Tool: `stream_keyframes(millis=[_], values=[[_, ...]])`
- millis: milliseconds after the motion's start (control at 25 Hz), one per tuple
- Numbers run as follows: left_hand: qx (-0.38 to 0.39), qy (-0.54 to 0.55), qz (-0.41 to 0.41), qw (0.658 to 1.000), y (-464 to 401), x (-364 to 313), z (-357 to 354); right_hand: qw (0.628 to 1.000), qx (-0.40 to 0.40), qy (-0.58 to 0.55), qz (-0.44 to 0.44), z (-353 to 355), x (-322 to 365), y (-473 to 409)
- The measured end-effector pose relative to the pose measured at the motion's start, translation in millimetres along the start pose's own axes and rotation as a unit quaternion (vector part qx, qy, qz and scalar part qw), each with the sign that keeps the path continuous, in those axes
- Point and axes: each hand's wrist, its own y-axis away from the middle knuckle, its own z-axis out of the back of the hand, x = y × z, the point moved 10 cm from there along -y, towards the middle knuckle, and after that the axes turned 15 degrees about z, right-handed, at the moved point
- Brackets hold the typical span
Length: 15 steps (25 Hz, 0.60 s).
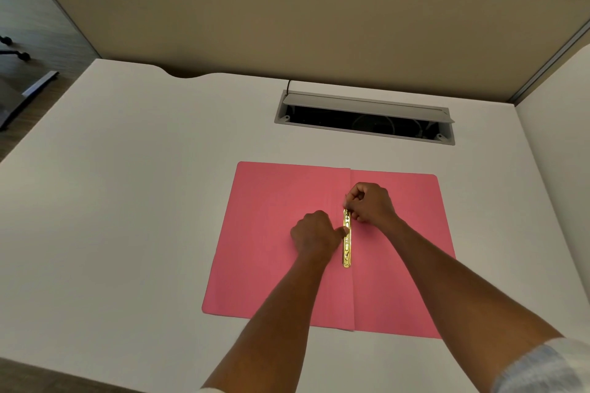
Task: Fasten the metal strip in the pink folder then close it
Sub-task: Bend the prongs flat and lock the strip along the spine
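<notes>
The pink folder (271, 265) lies open and flat on the white desk, its fold running down the middle. A gold metal strip (346, 249) lies along that fold. My left hand (314, 231) is curled, with its thumb pressing on the strip near the middle. My right hand (372, 202) is at the strip's far end, fingers pinched on a thin metal prong that stands up there. The strip's far end is partly hidden under my right fingers.
The white desk (127, 201) spreads around the folder. An open cable tray (365, 120) with a raised grey lid sits behind the folder. A beige partition (287, 25) closes the back. The desk's left edge drops to the floor.
</notes>
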Motion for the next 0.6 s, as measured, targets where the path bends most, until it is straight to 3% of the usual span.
stream_keyframes(millis=[280, 600], values=[[0.006, -0.004, -0.003, 1.0, 0, 0, 0, 0.998, -0.008, -0.047, -0.046, 6, -8, 11], [0.006, -0.013, -0.012, 1.0, 3, -2, 1, 0.986, -0.038, -0.106, -0.122, -2, -25, 90]])
